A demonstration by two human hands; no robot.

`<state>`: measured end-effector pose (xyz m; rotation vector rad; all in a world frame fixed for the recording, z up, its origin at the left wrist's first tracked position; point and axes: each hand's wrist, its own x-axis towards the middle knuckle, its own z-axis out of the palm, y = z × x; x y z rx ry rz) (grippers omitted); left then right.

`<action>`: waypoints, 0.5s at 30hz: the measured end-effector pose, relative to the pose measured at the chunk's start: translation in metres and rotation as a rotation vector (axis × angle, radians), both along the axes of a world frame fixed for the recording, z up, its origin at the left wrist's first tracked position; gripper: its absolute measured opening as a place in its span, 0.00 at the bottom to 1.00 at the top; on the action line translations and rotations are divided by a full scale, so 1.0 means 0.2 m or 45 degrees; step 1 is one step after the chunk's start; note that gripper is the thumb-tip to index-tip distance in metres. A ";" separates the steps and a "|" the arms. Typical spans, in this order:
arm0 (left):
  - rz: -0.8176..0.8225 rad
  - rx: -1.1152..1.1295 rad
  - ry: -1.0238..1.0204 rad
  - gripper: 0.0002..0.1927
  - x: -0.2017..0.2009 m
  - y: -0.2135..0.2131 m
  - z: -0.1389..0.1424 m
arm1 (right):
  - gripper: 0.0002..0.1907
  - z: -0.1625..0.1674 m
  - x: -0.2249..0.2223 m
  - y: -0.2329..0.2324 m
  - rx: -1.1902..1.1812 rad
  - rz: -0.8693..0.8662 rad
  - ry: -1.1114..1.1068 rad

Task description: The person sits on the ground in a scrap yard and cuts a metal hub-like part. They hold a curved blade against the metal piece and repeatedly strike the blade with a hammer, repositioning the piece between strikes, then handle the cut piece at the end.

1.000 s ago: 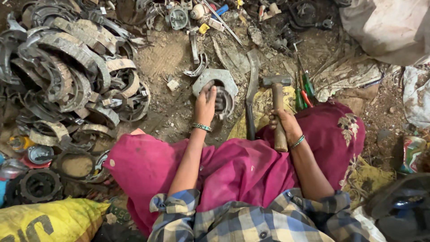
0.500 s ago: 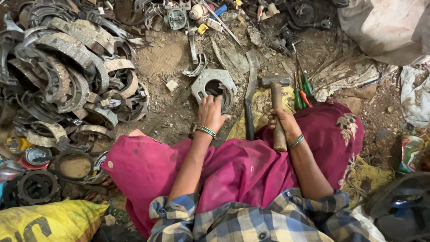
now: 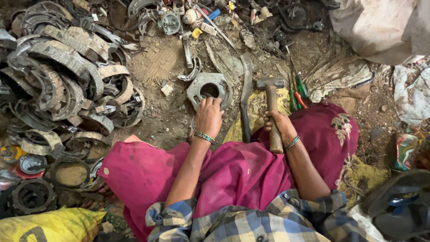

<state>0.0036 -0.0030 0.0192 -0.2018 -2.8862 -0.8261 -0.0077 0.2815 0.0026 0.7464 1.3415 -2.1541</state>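
We rest our left hand (image 3: 208, 117) on the near edge of a round metal plate (image 3: 209, 91) lying on the dirt floor (image 3: 156, 62), fingers curled loosely over its rim. Our right hand (image 3: 278, 125) is closed around the wooden handle of a hammer (image 3: 271, 107), its head pointing away from us. A flat metal bar (image 3: 245, 96) lies between the 2 hands. Curved brake shoes (image 3: 62, 71) are heaped left of our left hand.
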 end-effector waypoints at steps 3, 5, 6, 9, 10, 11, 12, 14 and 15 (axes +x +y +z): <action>0.031 -0.073 0.037 0.17 -0.02 -0.01 -0.01 | 0.09 0.00 0.00 0.00 0.022 0.008 0.000; 0.055 -0.131 -0.038 0.13 -0.03 -0.02 -0.03 | 0.09 0.01 0.00 -0.01 0.079 0.029 0.005; 0.063 -0.099 -0.019 0.14 -0.03 -0.02 -0.04 | 0.09 0.01 0.00 -0.02 0.110 0.032 0.012; 0.084 -0.006 0.019 0.18 -0.02 -0.04 -0.08 | 0.10 0.02 0.02 -0.05 0.312 0.093 0.072; 0.083 0.028 0.020 0.19 -0.02 -0.05 -0.09 | 0.11 0.03 0.03 -0.07 0.456 0.144 0.120; 0.083 0.061 0.027 0.21 -0.02 -0.05 -0.09 | 0.12 0.04 0.05 -0.09 0.598 0.194 0.172; 0.074 0.091 0.010 0.21 -0.01 -0.06 -0.10 | 0.14 0.05 0.07 -0.12 0.700 0.235 0.265; 0.062 0.149 -0.021 0.21 0.00 -0.07 -0.11 | 0.17 0.10 0.12 -0.18 0.902 0.316 0.455; 0.051 0.176 0.005 0.21 0.00 -0.08 -0.12 | 0.17 0.15 0.15 -0.20 0.941 0.324 0.527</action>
